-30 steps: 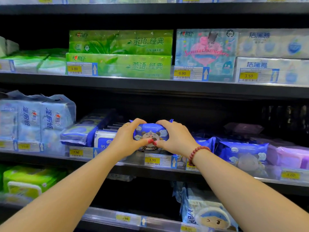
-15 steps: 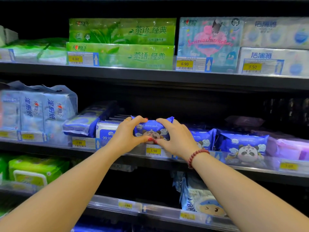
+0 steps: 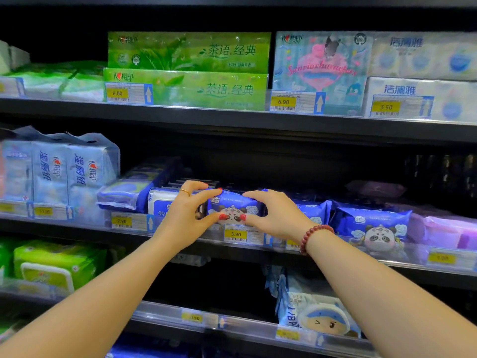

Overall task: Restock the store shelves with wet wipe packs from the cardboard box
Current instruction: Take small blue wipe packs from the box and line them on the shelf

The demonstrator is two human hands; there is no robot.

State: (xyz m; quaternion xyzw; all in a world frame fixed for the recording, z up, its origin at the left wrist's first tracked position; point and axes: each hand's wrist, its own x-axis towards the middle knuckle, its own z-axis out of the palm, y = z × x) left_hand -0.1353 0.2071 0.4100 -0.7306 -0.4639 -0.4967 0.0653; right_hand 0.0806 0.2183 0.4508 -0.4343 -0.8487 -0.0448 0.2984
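Note:
A blue wet wipe pack point(image 3: 235, 202) with a panda face stands at the front of the middle shelf point(image 3: 77, 229), above a 3.90 price tag point(image 3: 235, 234). My left hand point(image 3: 187, 215) pinches its left end between thumb and forefinger. My right hand point(image 3: 277, 215), with a red bead bracelet, pinches its right end the same way. More blue panda packs point(image 3: 371, 226) stand on the same shelf to the right. The cardboard box is out of view.
Pale blue tissue packs point(image 3: 74, 166) stand at the left of the middle shelf, purple packs point(image 3: 444, 231) at the right. Green tissue boxes point(image 3: 188, 71) and white ones point(image 3: 418, 96) fill the shelf above. Green packs point(image 3: 56, 264) and a blue cartoon pack point(image 3: 315, 311) sit below.
The blue pack sits slightly lower and further in on the shelf. Both hands stay pinched on its ends. The camera has tilted a little.

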